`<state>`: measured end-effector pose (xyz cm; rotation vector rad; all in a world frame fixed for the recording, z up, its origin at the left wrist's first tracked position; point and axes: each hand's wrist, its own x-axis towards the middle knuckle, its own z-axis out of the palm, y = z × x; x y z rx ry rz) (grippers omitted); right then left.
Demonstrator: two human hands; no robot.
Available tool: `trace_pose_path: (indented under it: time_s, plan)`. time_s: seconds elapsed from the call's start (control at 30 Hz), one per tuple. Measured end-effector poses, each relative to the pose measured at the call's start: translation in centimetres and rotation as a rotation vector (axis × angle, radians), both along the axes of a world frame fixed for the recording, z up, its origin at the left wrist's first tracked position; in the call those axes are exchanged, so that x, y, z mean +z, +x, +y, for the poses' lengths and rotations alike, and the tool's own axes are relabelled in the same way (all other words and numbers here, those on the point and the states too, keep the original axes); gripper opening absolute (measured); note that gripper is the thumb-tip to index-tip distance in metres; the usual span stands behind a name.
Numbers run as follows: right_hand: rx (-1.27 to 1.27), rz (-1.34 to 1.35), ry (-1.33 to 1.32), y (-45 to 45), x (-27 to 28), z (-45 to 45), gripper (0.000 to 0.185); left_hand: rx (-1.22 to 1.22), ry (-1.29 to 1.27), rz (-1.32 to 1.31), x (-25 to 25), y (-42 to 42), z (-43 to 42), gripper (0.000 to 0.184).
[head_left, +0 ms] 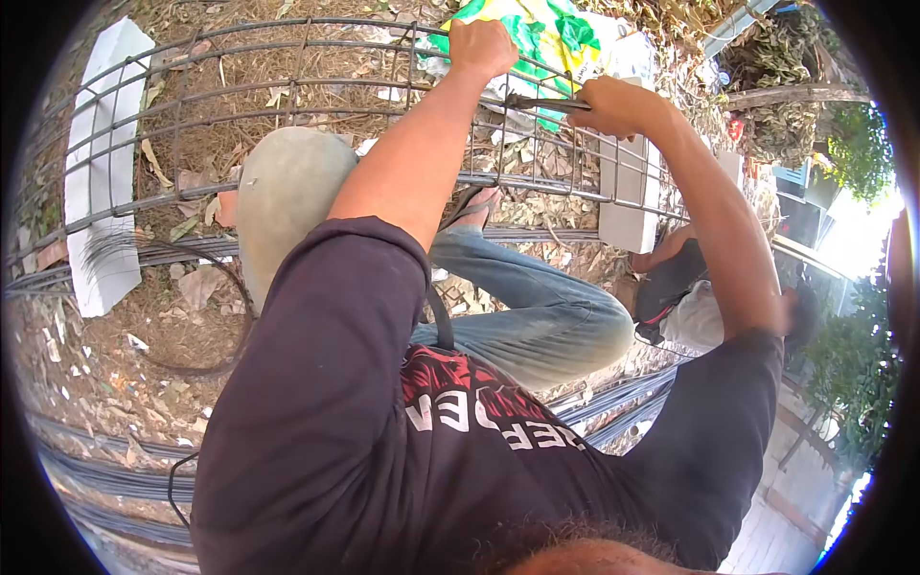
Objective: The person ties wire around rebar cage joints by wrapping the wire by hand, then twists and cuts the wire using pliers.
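And there's the long dark steel-bar cage (pixel 410 84) running left to right out front: left end over 1 white rectangular block (pixel 103 280), right end over 1 pale rectangular slab (pixel 628 230)! Beyond it, a crumpled green-yellow-white sheet (pixel 551 34). Dark metal pliers (pixel 541 103) at the cage, right of centre. Nearer, long dark steel bars (pixel 115 489) on leaf-littered brown ground (pixel 192 321).

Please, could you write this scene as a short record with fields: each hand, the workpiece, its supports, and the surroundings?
Left hand: closed on a far bar of the steel cage
Right hand: grips a pincer-like tool, tip at the bars
Workpiece: steel cage, long bars with cross bars
Supports: pale blocks under the cage
Surroundings: green-yellow sheet beyond; dry leaves; another person at right
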<state>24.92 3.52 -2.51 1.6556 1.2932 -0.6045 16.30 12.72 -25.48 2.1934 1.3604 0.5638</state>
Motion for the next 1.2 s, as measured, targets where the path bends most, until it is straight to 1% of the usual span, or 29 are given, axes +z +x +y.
trace_pose_path:
  time_s: [0.1, 0.13, 0.23, 0.27, 0.37, 0.47, 0.57, 0.6, 0.63, 0.67, 0.7, 0.73, 0.77, 0.8, 0.83, 0.87, 0.9, 0.93, 0.97, 1.0, 1.03, 1.07, 1.1, 1.13, 1.2]
  plan:
    - [0.397, 0.073, 0.141, 3.5, -1.3, -0.7, 0.034, 0.018, 0.013, -0.011, 0.3, 0.0, 0.3, 0.024]
    - [0.432, 0.061, 0.176, 3.9, -1.8, -0.9, 0.031, 0.017, 0.010, -0.003, 0.4, 0.0, 0.2, 0.025]
    - [0.440, 0.127, 0.270, 4.6, -2.3, -1.0, 0.030, 0.003, 0.008, -0.003, 0.3, 0.1, 0.1, 0.024]
    - [0.383, 0.096, 0.238, 4.6, -2.4, -0.7, 0.030, 0.005, 0.009, -0.008, 0.2, 0.1, 0.1, 0.024]
    - [0.403, 0.099, 0.259, 3.3, -1.5, -0.8, 0.029, 0.038, 0.066, -0.026, -0.5, 0.5, 0.2, 0.023]
    - [0.347, 0.039, 0.255, 2.2, -1.0, -1.3, 0.032, -0.055, -0.025, -0.043, 0.8, -0.7, 0.3, 0.021]
    - [0.090, 0.121, 0.152, 2.7, -1.6, -1.7, 0.030, 0.039, 0.283, -0.262, 1.8, -0.8, -2.3, 0.030]
    - [0.060, 0.157, 0.151, 2.5, -1.5, -1.5, 0.024, -0.237, -0.015, -0.182, 6.0, -2.3, -2.8, 0.041]
    - [0.055, 0.143, 0.136, 2.5, -1.4, -0.9, 0.023, -0.429, -0.287, -0.098, 9.7, -3.2, -3.5, 0.046]
    - [0.043, 0.130, 0.119, 2.6, -1.4, -0.6, 0.022, -0.592, -0.311, -0.142, 9.5, -2.4, -3.9, 0.051]
    - [0.026, 0.118, 0.100, 2.3, -1.3, -0.4, 0.021, -0.691, -0.340, -0.154, 10.1, -2.2, -4.6, 0.043]
    - [0.060, 0.102, 0.089, 1.1, -0.5, -0.1, 0.020, -0.803, -0.410, -0.093, 9.7, -1.5, -5.2, 0.042]
    - [0.080, 0.085, 0.095, 0.4, -0.1, 0.2, 0.018, -0.791, -0.293, -0.187, 6.4, 0.6, -6.3, 0.038]
    - [0.105, 0.071, 0.096, 0.0, 0.1, 0.2, 0.017, -0.697, -0.276, -0.266, 7.0, -0.1, -7.3, 0.040]
    - [0.175, 0.097, 0.153, -0.2, 0.3, 0.0, 0.020, -0.666, -0.238, -0.225, 9.8, -2.4, -7.9, 0.047]
    - [0.247, 0.120, 0.212, -0.2, 0.5, -0.4, 0.022, -0.548, -0.246, -0.297, 10.0, -2.7, -8.9, 0.056]
    - [0.371, 0.024, 0.218, -0.2, 0.4, -0.7, 0.040, -0.425, -0.193, -0.397, 7.8, -1.1, -9.8, 0.055]
    - [0.488, -0.073, 0.229, 0.8, -0.5, -0.9, 0.041, -0.354, -0.283, -0.446, 7.5, -0.3, -10.1, 0.049]
    - [0.608, -0.071, 0.334, 2.4, -1.3, -1.5, 0.043, -0.366, -0.332, -0.477, 7.3, 0.2, -10.0, 0.044]
    - [0.657, -0.073, 0.457, 2.7, -1.0, -2.8, 0.038, -0.359, -0.305, -0.472, 7.5, 0.1, -9.6, 0.034]
    - [0.867, -0.135, 0.620, 3.6, -0.5, -3.7, 0.035, -0.357, -0.303, -0.512, 7.3, 0.2, -9.0, 0.028]
    - [1.072, -0.198, 0.784, 4.7, 0.1, -4.4, 0.033, -0.401, -0.319, -0.523, 7.2, 0.0, -8.4, 0.027]
    - [1.004, -0.200, 0.856, 5.3, 0.8, -4.8, 0.031, -0.445, -0.335, -0.538, 7.2, -0.2, -8.0, 0.027]
    - [1.039, -0.183, 0.881, 5.0, 1.8, -4.8, 0.027, -0.441, -0.326, -0.514, 6.6, 0.7, -7.8, 0.031]
    - [0.880, -0.142, 0.768, 6.3, 1.0, -4.3, 0.023, -0.448, -0.303, -0.460, 5.4, 2.2, -8.0, 0.041]
